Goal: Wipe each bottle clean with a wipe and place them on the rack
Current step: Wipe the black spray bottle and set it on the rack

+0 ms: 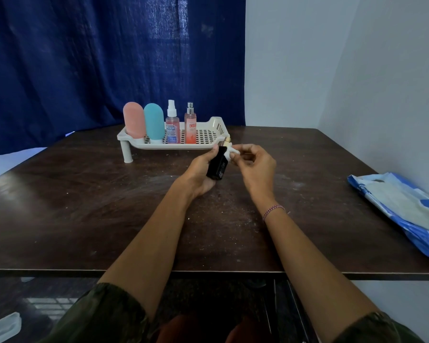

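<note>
Head view, left hand: our left hand (200, 175) grips the black bottle (217, 167), tilted, above the table (84, 206), just in front of the rack (219, 125)
Right hand: our right hand (255, 164) pinches a white wipe (234, 152) at the bottle's neck
Rack: four bottles (173, 129) stand upright on it
Far right: blue wipes pack (401, 211) lies on the table

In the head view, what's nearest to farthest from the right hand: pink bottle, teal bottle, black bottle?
1. Black bottle, held in the left hand, beside the right hand.
2. Teal bottle, on the rack, second from its left end.
3. Pink bottle, at the rack's left end.
</note>
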`<state>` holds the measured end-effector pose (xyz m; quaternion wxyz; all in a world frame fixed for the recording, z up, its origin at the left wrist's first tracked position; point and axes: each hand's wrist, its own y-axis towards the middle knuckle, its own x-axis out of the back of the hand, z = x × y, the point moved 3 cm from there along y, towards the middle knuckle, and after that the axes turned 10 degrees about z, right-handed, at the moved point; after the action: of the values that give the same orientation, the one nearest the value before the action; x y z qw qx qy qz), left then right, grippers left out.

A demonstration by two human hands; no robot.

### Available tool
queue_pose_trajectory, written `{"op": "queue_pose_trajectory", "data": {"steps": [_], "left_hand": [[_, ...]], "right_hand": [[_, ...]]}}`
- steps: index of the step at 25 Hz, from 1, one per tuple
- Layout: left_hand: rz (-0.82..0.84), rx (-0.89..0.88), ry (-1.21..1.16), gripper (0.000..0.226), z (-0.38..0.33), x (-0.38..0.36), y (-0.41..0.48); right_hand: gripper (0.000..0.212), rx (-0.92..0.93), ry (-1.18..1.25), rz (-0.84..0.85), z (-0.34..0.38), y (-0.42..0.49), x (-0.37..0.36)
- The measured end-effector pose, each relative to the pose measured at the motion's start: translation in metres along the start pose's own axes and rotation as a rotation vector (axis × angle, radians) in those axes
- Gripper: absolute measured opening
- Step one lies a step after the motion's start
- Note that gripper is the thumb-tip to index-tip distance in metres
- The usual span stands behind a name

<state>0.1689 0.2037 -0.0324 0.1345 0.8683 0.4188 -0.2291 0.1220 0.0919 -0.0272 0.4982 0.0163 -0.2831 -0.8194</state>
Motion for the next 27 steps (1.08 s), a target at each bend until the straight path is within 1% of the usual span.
{"op": "queue_pose_trajectory", "data": {"steps": [2, 3, 6, 8, 10, 12, 14, 16, 17, 19, 22, 25, 27], "left_hand": [[0.011, 0.009, 0.003, 0.038, 0.001, 0.000, 0.000], [0.004, 0.000, -0.021, 0.037, 0.000, 0.000, 0.000], [-0.041, -0.035, -0.153, 0.036, -0.003, 0.005, 0.003], [-0.062, -0.047, -0.231, 0.033, -0.004, 0.009, 0.004], [-0.062, -0.052, -0.243, 0.031, -0.005, 0.010, 0.004], [-0.047, -0.049, -0.189, 0.034, -0.004, 0.010, 0.005], [-0.027, -0.024, -0.095, 0.035, -0.001, 0.008, 0.005], [-0.010, -0.012, -0.040, 0.035, 0.001, 0.007, 0.005], [-0.006, -0.013, -0.057, 0.035, 0.001, 0.007, 0.006], [-0.006, -0.031, -0.164, 0.033, -0.001, 0.007, 0.006], [-0.032, -0.064, -0.334, 0.031, -0.004, 0.010, 0.006], [-0.062, -0.076, -0.374, 0.036, -0.007, 0.016, 0.006], [-0.074, -0.083, -0.399, 0.038, -0.008, 0.018, 0.006]], "right_hand": [[0.018, 0.031, 0.012, -0.023, 0.002, -0.001, 0.001], [0.018, 0.067, -0.008, -0.008, 0.004, -0.002, 0.000], [0.018, 0.158, -0.051, 0.112, 0.008, -0.006, -0.007], [0.018, 0.172, -0.058, 0.213, 0.008, -0.007, -0.012], [0.019, 0.169, -0.074, 0.262, 0.006, -0.006, -0.014], [0.018, 0.150, -0.093, 0.221, 0.003, -0.004, -0.011], [0.018, 0.127, -0.131, 0.119, 0.002, -0.002, -0.006], [0.020, 0.153, -0.139, 0.056, 0.002, -0.001, -0.003], [0.021, 0.182, -0.136, 0.055, 0.004, -0.002, -0.004], [0.021, 0.253, -0.134, 0.104, 0.009, -0.005, -0.009], [0.022, 0.340, -0.163, 0.233, 0.014, -0.010, -0.019], [0.024, 0.407, -0.214, 0.327, 0.019, -0.014, -0.025], [0.028, 0.440, -0.265, 0.335, 0.022, -0.016, -0.028]]}}
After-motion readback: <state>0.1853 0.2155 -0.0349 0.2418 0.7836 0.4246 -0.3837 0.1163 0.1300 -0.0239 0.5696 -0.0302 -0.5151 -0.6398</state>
